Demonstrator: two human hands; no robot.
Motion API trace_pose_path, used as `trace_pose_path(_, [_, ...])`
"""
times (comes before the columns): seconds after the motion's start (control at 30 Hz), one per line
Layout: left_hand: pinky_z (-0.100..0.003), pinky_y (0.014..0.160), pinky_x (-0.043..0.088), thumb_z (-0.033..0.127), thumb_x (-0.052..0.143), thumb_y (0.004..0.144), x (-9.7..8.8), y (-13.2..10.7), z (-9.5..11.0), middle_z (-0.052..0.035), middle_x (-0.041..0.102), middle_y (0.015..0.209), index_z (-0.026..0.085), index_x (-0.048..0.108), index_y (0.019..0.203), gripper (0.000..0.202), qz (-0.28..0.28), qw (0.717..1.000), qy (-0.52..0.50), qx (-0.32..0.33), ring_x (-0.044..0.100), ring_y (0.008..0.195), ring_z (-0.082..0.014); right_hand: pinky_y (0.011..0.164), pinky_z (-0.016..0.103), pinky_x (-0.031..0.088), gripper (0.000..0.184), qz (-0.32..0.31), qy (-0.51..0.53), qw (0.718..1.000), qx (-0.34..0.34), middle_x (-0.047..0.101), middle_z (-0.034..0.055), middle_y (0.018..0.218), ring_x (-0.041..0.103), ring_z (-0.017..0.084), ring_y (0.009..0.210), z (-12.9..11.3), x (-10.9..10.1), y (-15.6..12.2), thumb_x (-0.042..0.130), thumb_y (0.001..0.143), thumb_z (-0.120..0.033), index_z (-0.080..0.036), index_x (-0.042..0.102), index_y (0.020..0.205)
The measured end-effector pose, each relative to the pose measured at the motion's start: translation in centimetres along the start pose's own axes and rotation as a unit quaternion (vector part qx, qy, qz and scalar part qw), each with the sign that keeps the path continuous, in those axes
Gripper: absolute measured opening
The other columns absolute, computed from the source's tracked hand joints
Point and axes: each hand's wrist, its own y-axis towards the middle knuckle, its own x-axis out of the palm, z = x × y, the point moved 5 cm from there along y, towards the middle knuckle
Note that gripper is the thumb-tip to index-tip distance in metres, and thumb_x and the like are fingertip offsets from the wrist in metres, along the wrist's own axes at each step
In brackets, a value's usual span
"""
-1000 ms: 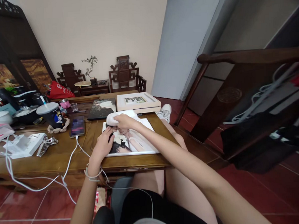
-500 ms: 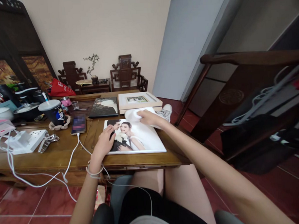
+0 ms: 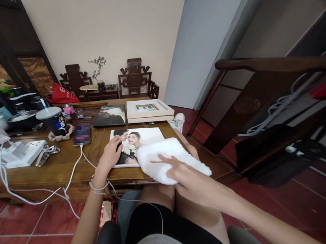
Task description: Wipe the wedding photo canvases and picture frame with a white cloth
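Note:
A white-edged photo panel (image 3: 149,133) with a couple's picture lies flat on the wooden table (image 3: 72,172). My left hand (image 3: 112,153) rests on its left side, fingers stretched over the picture and holding nothing. At the panel's right front, my right hand (image 3: 176,168) grips a fluffy white cloth (image 3: 164,147). The cloth spreads over the right part of the picture, hiding it, and overhangs the front edge. Some of my right fingers are hidden in the pile.
Behind the panel lie a dark photo panel (image 3: 110,115) and a pale framed picture (image 3: 150,113). To the left are a phone (image 3: 81,134) on a charging cable, a clear hair claw (image 3: 47,154), a power strip (image 3: 28,154) and a lidded cup (image 3: 52,120). A wooden chair (image 3: 246,103) stands right.
My right hand has drawn the cloth from the panel's far edge toward me, down to its near right edge, and the cloth now lies more spread out. My left hand stays on the picture.

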Motion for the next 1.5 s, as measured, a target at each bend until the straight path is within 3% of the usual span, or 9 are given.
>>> trace_pose_path(0.23, [-0.045,0.111,0.035,0.027,0.043,0.093,0.0,-0.1,-0.1,-0.0124,0.048,0.144,0.019,0.056,0.128,0.038,-0.01,1.0,-0.005,-0.004,0.041,0.137,-0.0251,0.078,0.031,0.042,0.024,-0.005,-0.032,0.999,0.042,0.065,0.011,0.083,0.06,0.024,0.087,5.3,-0.5,6.0,0.041,0.068,0.0,-0.017,0.058,0.074])
trace_pose_path(0.5, [-0.042,0.111,0.035,0.026,0.043,0.093,-0.3,0.2,-0.1,-0.0111,0.052,0.14,0.02,0.058,0.127,0.037,-0.002,1.0,-0.011,0.002,0.043,0.135,-0.0237,0.069,0.027,0.037,0.022,0.015,-0.061,0.995,0.081,0.063,0.0084,0.081,0.056,0.021,0.079,12.0,-2.1,13.7,0.042,0.072,-0.001,-0.016,0.057,0.076])
trace_pose_path(0.63, [-0.042,0.112,0.034,0.024,0.044,0.093,-0.1,0.2,-0.2,-0.0121,0.053,0.14,0.018,0.058,0.127,0.037,0.005,1.0,-0.012,-0.002,0.043,0.135,-0.024,0.071,0.027,0.038,0.023,0.011,-0.063,0.995,0.081,0.065,0.0096,0.083,0.058,0.022,0.082,11.1,-1.7,13.1,0.042,0.071,0.0,-0.016,0.058,0.076])
trace_pose_path(0.77, [-0.043,0.112,0.035,0.024,0.043,0.093,0.1,0.1,-0.4,-0.0138,0.05,0.143,0.016,0.057,0.128,0.038,0.004,1.0,-0.008,-0.015,0.042,0.136,-0.0242,0.084,0.032,0.043,0.026,-0.002,-0.046,0.997,0.065,0.067,0.0141,0.09,0.062,0.025,0.097,7.5,-0.2,8.5,0.041,0.069,0.002,-0.015,0.059,0.075])
trace_pose_path(0.9, [-0.046,0.112,0.034,0.026,0.044,0.093,0.1,0.1,-0.4,-0.0113,0.049,0.144,0.02,0.057,0.127,0.037,0.01,1.0,-0.017,-0.015,0.042,0.136,-0.025,0.11,0.049,0.03,0.031,0.031,-0.02,0.999,0.023,0.06,0.0202,0.125,0.032,0.031,0.139,2.8,0.9,2.3,0.041,0.068,0.004,-0.014,0.063,0.082])
trace_pose_path(1.03, [-0.045,0.113,0.033,0.025,0.044,0.092,0.1,0.1,-0.3,-0.0116,0.05,0.143,0.019,0.058,0.127,0.038,0.012,1.0,-0.021,-0.01,0.042,0.136,-0.026,0.114,0.056,0.023,0.044,0.025,0.002,1.0,0.002,0.043,0.0092,0.148,0.019,0.03,0.145,-0.2,1.4,-0.9,0.04,0.063,0.006,-0.017,0.066,0.089])
trace_pose_path(1.17, [-0.045,0.113,0.032,0.026,0.044,0.092,0.0,0.1,-0.2,-0.0106,0.049,0.143,0.02,0.057,0.127,0.038,0.006,1.0,-0.018,-0.003,0.042,0.136,-0.0252,0.112,0.055,0.026,0.038,0.017,0.004,1.0,0.01,0.049,0.0137,0.142,0.024,0.032,0.143,0.5,1.1,0.7,0.041,0.064,0.005,-0.015,0.066,0.085])
trace_pose_path(1.37, [-0.044,0.113,0.031,0.026,0.04,0.094,0.0,0.1,-0.1,-0.0136,0.046,0.146,0.016,0.053,0.131,0.041,-0.025,1.0,0.0,-0.007,0.037,0.139,-0.0243,0.097,0.041,0.04,0.028,-0.006,-0.062,0.997,0.053,0.067,0.0162,0.092,0.048,0.031,0.127,6.2,0.3,8.5,0.04,0.071,0.003,-0.014,0.061,0.081])
trace_pose_path(1.5, [-0.042,0.113,0.032,0.026,0.041,0.094,0.0,0.1,-0.1,-0.0128,0.049,0.143,0.017,0.054,0.129,0.039,-0.015,1.0,-0.007,-0.002,0.039,0.138,-0.0231,0.088,0.038,0.042,0.025,-0.005,-0.09,0.992,0.085,0.065,0.0179,0.098,0.056,0.03,0.111,9.3,-0.3,12.7,0.039,0.078,-0.002,-0.012,0.06,0.087])
